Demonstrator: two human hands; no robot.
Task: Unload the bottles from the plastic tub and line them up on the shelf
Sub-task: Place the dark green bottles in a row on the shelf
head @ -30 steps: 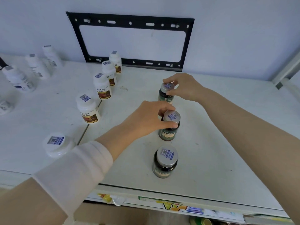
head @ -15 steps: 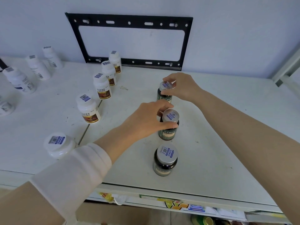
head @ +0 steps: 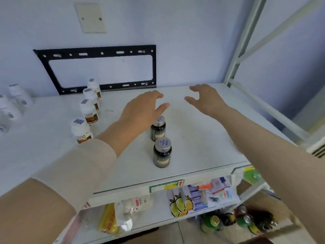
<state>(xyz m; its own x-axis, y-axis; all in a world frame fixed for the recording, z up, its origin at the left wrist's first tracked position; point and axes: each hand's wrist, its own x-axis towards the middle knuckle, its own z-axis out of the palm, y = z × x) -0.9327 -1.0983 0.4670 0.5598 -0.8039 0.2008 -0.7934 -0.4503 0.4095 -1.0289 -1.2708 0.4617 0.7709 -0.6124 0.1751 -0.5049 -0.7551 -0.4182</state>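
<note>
both hands [head: 146, 110] [head: 205, 99] hover spread and empty; the dark bottles [head: 162, 152] look small, rigid, probably glass—grip around the cap.

Shelf [head: 202, 134] lies bare right of the dark bottles [head: 161, 152].

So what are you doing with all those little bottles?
A person is lining up bottles on a white shelf. Both hands are open and holding nothing: the left hand hovers over a row of dark green bottles, with the front bottle in full view and the next bottle partly behind the hand. The right hand hovers apart from them. A row of white bottles stands further left.
</note>
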